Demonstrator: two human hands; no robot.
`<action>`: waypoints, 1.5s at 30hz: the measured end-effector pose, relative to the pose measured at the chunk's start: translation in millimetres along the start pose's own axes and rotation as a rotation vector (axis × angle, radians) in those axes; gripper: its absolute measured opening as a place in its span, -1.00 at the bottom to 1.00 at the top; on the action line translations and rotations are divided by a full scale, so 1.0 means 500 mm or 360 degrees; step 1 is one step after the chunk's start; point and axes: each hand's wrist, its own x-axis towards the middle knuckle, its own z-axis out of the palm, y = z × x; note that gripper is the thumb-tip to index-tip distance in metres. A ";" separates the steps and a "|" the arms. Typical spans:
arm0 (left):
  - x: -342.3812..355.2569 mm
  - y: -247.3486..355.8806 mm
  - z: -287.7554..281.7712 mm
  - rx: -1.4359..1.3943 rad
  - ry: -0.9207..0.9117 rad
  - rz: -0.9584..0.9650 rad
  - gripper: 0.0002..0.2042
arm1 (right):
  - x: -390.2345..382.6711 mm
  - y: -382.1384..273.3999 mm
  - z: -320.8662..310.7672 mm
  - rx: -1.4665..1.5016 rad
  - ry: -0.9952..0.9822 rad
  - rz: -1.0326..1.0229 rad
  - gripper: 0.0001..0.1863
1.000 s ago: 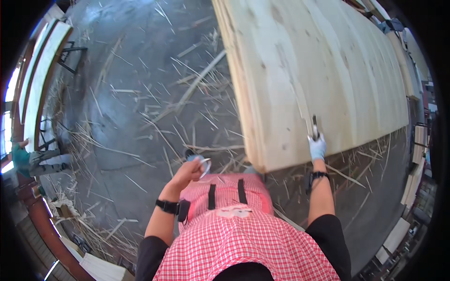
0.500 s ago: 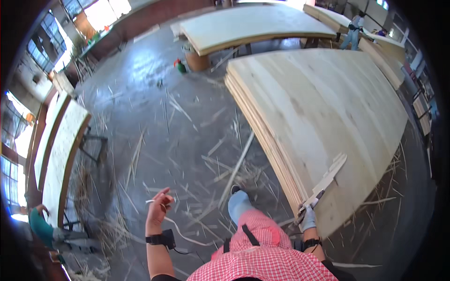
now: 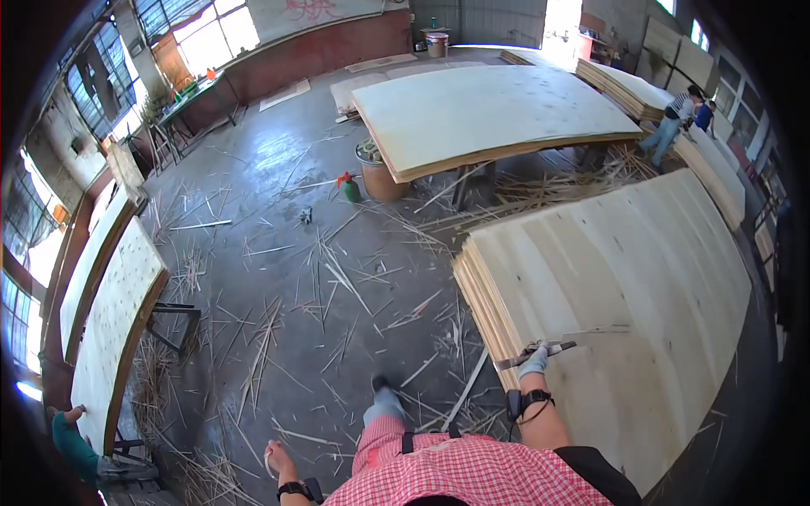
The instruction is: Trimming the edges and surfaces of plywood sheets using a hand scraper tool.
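Observation:
My right hand [image 3: 533, 363], in a pale glove, is closed around a narrow dark-ended hand tool [image 3: 560, 347] whose exact kind I cannot make out. The hand is over the near left edge of a stack of plywood sheets [image 3: 675, 278]. Just beyond the tool, a thin jagged dark line [image 3: 607, 328] runs across the top sheet. Low at my left side, my bare left hand [image 3: 279, 460] has its fingers curled on a thin white strip [image 3: 267, 460], partly hidden by the hand.
Wood slivers [image 3: 261, 346] litter the floor. Ahead stands another sheet stack [image 3: 506, 101] on supports, beside a round bin [image 3: 384, 179] and a green bottle [image 3: 350, 191]. Curved panels [image 3: 118, 312] stand at left, where another person's green sleeve [image 3: 72, 443] shows. Two people [image 3: 675, 118] are at the far right.
I have moved and my view has tilted up, showing more of the far wall. My right hand has gone farther forward along the stack's edge; my left hand has dropped lower. The pale jagged piece by the tool no longer shows.

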 end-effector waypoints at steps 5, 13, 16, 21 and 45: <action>0.141 0.298 0.281 0.0646 -0.0051 0.0141 -0.71 | 0.092 0.068 0.222 -0.0098 0.0286 -0.0079 -0.61; 0.353 0.949 1.015 0.0229 -0.0664 0.1542 -0.86 | 0.160 0.096 0.331 -0.0496 0.1170 -0.0036 -0.55; 0.356 1.150 1.231 0.0439 -0.0728 0.1959 -0.71 | 0.209 0.133 0.328 -0.0537 0.1189 0.0000 -0.56; 0.319 1.325 1.616 0.0660 -0.1115 0.1964 -0.59 | 0.342 0.196 0.163 -0.0724 0.1629 -0.0162 -0.67; 0.407 1.628 2.094 0.0066 -0.2238 -0.0028 -0.69 | 0.541 -0.290 2.111 -0.1634 -0.0793 -0.1359 -0.79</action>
